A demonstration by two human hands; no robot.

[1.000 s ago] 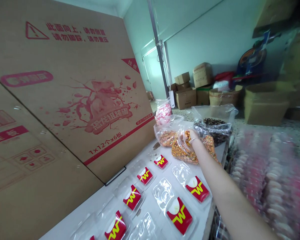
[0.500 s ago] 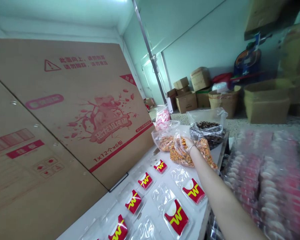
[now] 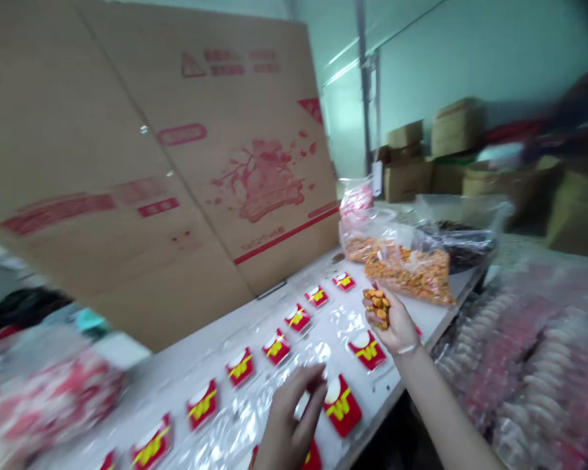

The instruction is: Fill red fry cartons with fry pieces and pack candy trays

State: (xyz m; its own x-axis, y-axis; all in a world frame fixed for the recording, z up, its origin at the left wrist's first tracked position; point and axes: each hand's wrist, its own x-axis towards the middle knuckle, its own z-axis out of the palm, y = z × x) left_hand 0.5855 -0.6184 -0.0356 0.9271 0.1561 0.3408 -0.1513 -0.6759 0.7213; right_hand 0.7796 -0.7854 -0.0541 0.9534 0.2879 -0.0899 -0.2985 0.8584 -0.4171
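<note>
My right hand [image 3: 394, 321] is cupped around a heap of small orange-yellow pieces [image 3: 376, 308], which look like candy or snack bits. It is over the white table, in front of a clear bag of similar orange pieces [image 3: 411, 271]. My left hand [image 3: 296, 418] is above the table's near part, fingers bent and apart, with nothing seen in it. Around it lie rows of clear plastic blister trays, each with a red fries-box-shaped piece marked in yellow, such as this red piece [image 3: 342, 406] beside the left hand and another red piece [image 3: 367, 350] below the right hand.
A large printed cardboard sheet [image 3: 255, 176] stands along the table's far side. A bag of dark pieces [image 3: 463, 245] and a pink-and-white bag [image 3: 357, 201] stand at the far end. Stacked packs [image 3: 534, 365] lie on the right; a blurred pink-white bag [image 3: 63, 398] on the left.
My right hand has come out of the bag of orange pieces, holding a handful, and moved nearer. My left hand has come into view. The view has turned left.
</note>
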